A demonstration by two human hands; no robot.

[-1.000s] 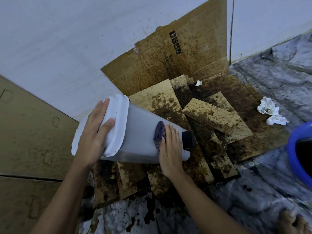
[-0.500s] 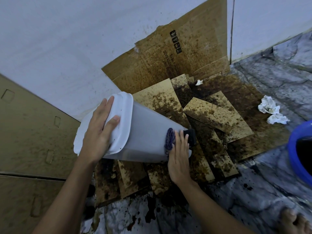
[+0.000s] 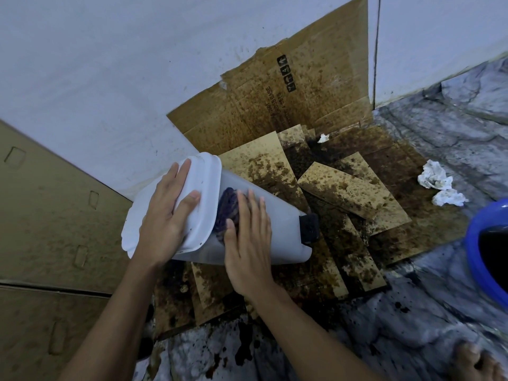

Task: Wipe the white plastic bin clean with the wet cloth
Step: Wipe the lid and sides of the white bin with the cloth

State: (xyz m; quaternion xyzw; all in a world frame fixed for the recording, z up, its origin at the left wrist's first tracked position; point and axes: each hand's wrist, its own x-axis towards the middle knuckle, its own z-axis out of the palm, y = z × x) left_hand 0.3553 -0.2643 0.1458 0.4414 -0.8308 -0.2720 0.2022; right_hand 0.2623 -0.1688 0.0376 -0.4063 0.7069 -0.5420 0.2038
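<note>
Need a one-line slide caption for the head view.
Left hand steadies the tilted white bin while right hand presses a dark cloth against its side, over stained cardboard.

There is 1 bin with 1 black pedal, and 1 cloth. 2 hands show, the left hand and the right hand, plus 1 bare foot. There are 3 tissue wads, 1 blue basin, 1 upright cardboard sheet and 2 boxes. The floor strips overlap too much to count.
</note>
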